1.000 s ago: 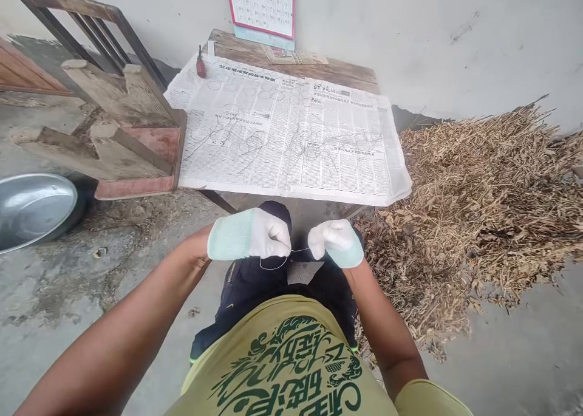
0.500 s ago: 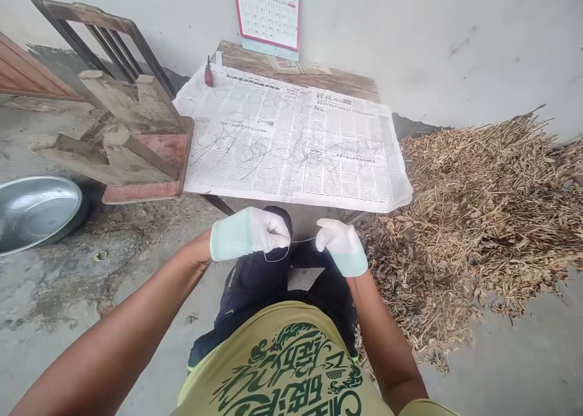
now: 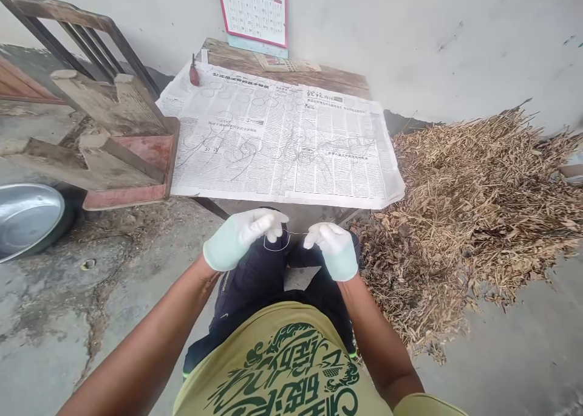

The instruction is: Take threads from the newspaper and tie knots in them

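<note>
Both my hands wear white gloves and meet in front of my lap. My left hand (image 3: 241, 235) pinches one end of a thin wire (image 3: 277, 243), which curls into a small loop below its fingertips. My right hand (image 3: 333, 246) pinches the wire's other end, so a short straight stretch runs between the two hands. Just beyond them a low wooden table (image 3: 291, 76) is covered by a spread newspaper (image 3: 282, 139), and several thin wire loops lie on that paper.
A red-handled tool (image 3: 195, 73) lies at the newspaper's far left corner. A calendar (image 3: 252, 12) leans on the wall behind. An overturned wooden chair (image 3: 98, 133) and a metal basin (image 3: 27, 215) sit at the left. A heap of dry straw (image 3: 473, 203) fills the right.
My hands have drawn closer together and risen slightly toward the table edge. The loop under my left fingers looks rounder. The view has shifted a little to the right.
</note>
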A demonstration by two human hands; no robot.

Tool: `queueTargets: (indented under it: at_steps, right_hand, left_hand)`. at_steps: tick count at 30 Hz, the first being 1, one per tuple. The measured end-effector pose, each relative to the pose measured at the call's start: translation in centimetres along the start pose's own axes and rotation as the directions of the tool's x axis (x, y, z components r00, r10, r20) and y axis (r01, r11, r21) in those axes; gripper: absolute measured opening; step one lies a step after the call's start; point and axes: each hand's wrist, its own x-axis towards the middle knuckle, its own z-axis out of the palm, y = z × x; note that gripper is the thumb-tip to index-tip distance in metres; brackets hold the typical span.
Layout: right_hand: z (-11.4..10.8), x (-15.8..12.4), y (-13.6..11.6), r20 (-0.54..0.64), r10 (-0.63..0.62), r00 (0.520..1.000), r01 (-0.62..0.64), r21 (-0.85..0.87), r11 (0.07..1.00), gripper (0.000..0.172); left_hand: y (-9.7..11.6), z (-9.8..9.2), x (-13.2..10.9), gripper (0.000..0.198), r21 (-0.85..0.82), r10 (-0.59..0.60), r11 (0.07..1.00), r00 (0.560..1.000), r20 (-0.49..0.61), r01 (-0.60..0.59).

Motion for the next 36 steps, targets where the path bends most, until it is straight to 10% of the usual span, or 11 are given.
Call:
queueTargets:
  at_steps: [7, 19, 32, 36]
  right_hand:
    - [0.2, -0.1, 0.3, -0.073, -0.016, 0.997, 0.022, 0.083, 0.996, 0.028]
    - [1.4, -1.3, 1.2, -0.04, 0.023, 0.999, -0.022, 0.02, 1.0, 0.032]
    - [-0.7, -0.8, -0.9, 0.255, 0.156, 0.954, -0.147, -0.055, 0.988, 0.041]
    - [-0.2, -0.6, -0.9, 0.144, 0.236, 0.961, -0.204, -0.208, 0.957, 0.036]
  left_hand:
    - [-2.9, 3.9, -1.7, 0.053, -0.544, -0.187, 0.837, 0.968, -0.165, 0.069]
    - [-1.3, 6.5, -0.9, 0.035, -0.486, -0.196, 0.874, 0.912, -0.359, -0.003]
    - [-2.6, 4.5, -1.7, 0.045, -0.284, -0.154, 0.95, 0.987, -0.054, 0.132]
    - [-2.8, 4.0, -2.3, 0.039, -0.191, -0.148, 0.974, 0.984, -0.103, 0.126]
